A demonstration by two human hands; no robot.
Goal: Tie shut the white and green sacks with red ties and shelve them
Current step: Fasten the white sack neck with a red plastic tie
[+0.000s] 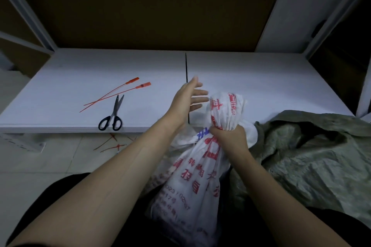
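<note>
Right hand [227,138] around white sack [192,176] neck

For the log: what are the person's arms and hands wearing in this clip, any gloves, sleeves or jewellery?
Nothing shows on them. The left hand and right hand are ungloved, with no rings visible. Both forearms are uncovered all the way down to the bottom of the frame, so no sleeves appear, and neither wrist carries a watch or band.

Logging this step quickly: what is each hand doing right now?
Left hand: open, fingers spread, holding nothing.
Right hand: closed around the gathered neck of the white sack.
</note>
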